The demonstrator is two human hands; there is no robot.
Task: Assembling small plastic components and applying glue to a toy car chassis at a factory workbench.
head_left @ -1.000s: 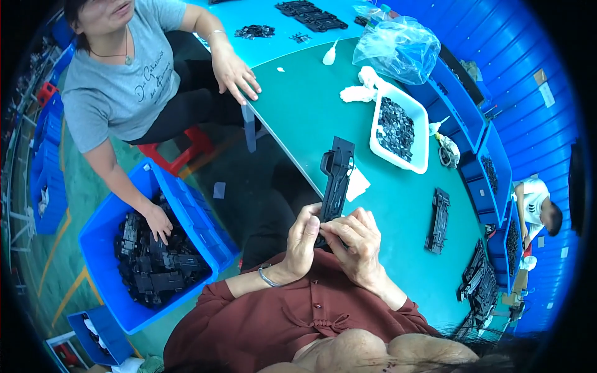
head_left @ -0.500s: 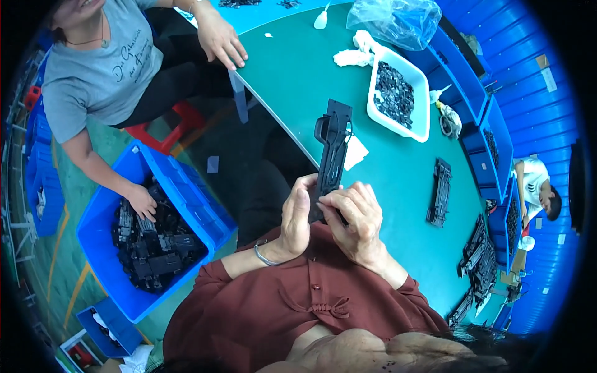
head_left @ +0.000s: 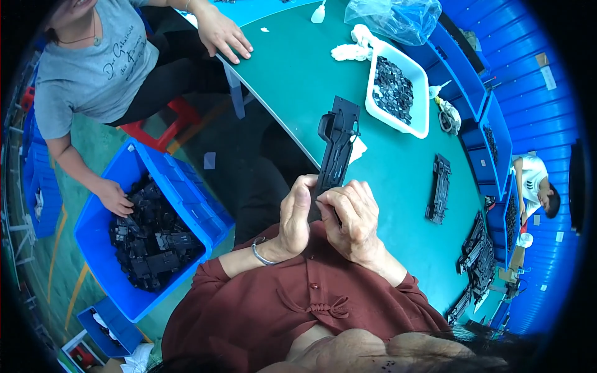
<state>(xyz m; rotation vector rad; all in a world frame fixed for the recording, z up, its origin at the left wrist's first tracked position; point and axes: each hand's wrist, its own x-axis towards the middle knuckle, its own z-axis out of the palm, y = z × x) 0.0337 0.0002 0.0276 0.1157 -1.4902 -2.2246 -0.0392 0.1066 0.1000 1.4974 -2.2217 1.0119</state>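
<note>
Between my two hands stands a long black plastic part (head_left: 337, 143), tilted up over the near edge of the green table (head_left: 292, 81). My left hand (head_left: 297, 214) grips its lower end from the left, thumb pointing up. My right hand (head_left: 353, 217) pinches at the same end from the right, fingers curled; whether a small piece is between those fingertips is hidden. A similar black part (head_left: 439, 188) lies on the table to the right. Behind the held part, a white paper (head_left: 358, 149) shows on the tabletop.
A white tray (head_left: 424, 118) of small dark pieces sits beyond, near a white cloth (head_left: 351, 52) and clear plastic bag (head_left: 395, 18). Black parts (head_left: 477, 255) are piled right. Blue bins (head_left: 491, 146) line the far side. A co-worker's hand (head_left: 116, 198) is at a blue crate (head_left: 102, 248).
The held part has tipped slightly to the right. My hands stay nearly in place. The co-worker's hand in the crate has moved left, toward its rim.
</note>
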